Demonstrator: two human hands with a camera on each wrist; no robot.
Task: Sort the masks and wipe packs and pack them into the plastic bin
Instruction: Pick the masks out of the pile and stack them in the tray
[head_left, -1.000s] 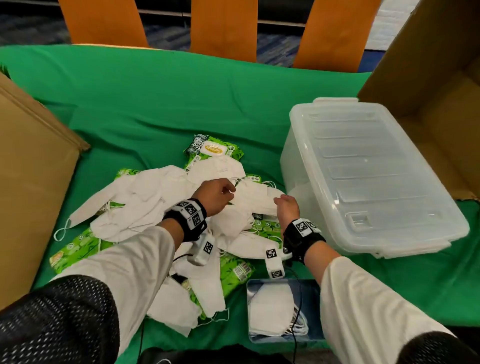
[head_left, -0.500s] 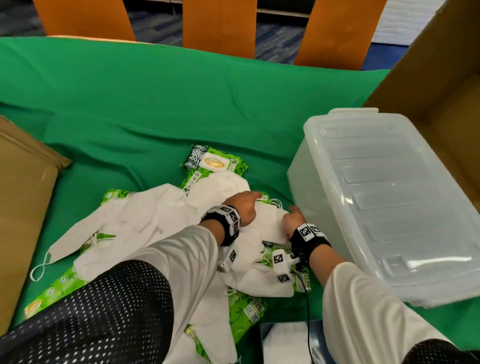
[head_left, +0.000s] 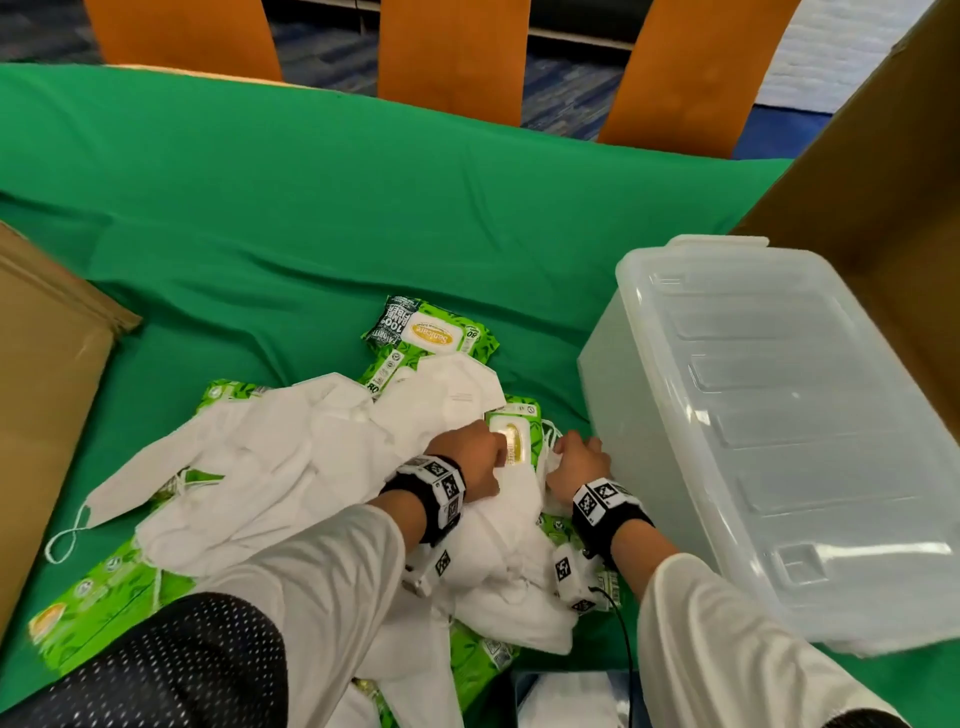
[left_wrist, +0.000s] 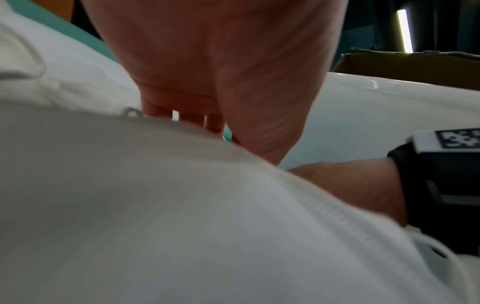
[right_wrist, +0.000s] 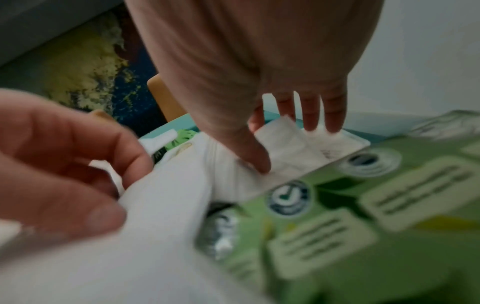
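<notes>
The plastic bin (head_left: 769, 447) is seen on the green cloth (head_left: 311, 208) at the right, closed by its translucent lid (head_left: 789, 415); nothing can be made out inside it. Just left of it, white masks (head_left: 291, 457) are heaped over green wipe packs (head_left: 431, 332). At the near edge a small clear tray (head_left: 524, 696) holds more white masks. The left hand (head_left: 470, 460) is laid on the pile, a fold of mask pinched between its thumb and curled fingers in the right wrist view. The right hand (head_left: 579, 460) is pressed beside 1 wipe pack (head_left: 511, 439), its fingers (right_wrist: 311, 111) held straight and slightly spread, thumb on a mask. Cardboard boxes (head_left: 883, 208) stand at both sides.
</notes>
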